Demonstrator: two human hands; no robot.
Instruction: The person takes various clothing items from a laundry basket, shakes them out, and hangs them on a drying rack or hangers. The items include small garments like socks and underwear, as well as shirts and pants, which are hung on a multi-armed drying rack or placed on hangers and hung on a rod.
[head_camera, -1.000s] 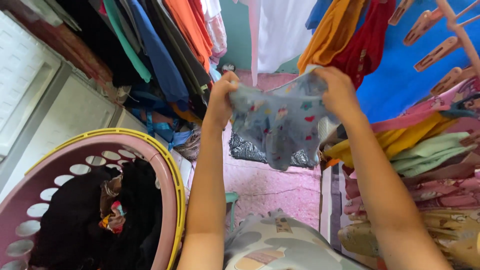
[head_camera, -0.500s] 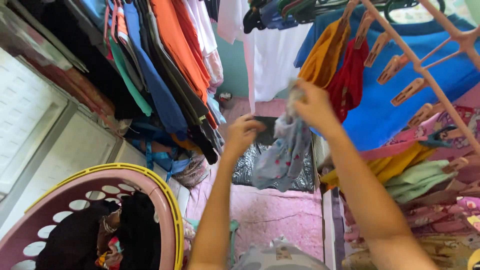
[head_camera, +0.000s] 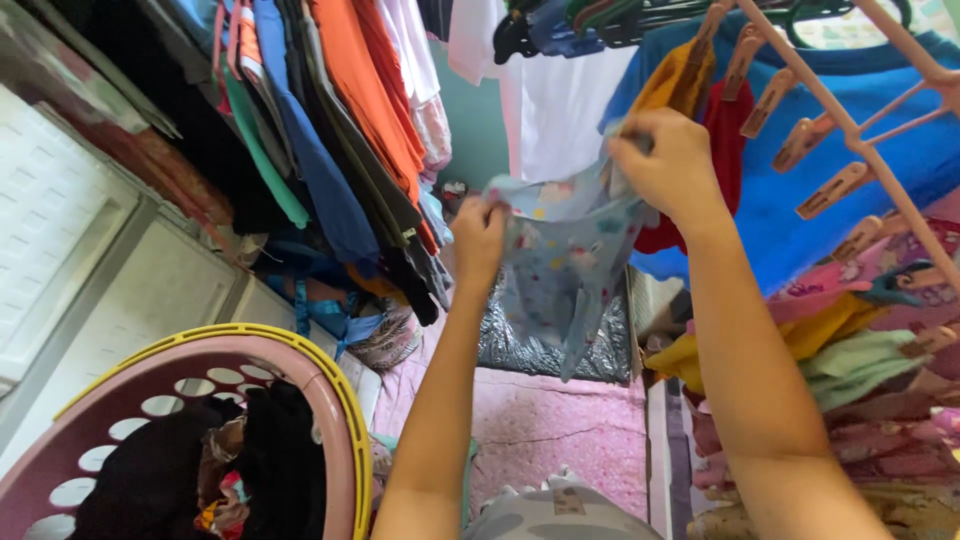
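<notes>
Nearest, at the lower left, a round pink laundry basket with a yellow rim (head_camera: 345, 420) holds dark clothes. Above it both arms are raised, stretching a small pale blue-grey printed cotton garment (head_camera: 562, 270) between them. To do this well, the top edge should be pulled flat and even, judging by the bunched cloth. The left hand (head_camera: 480, 240) pinches one corner in a closed grip; the right hand (head_camera: 672, 165) is clenched on the other, higher. Behind hang a pink plastic peg rack (head_camera: 830, 130) and bright shirts (head_camera: 330, 130).
</notes>
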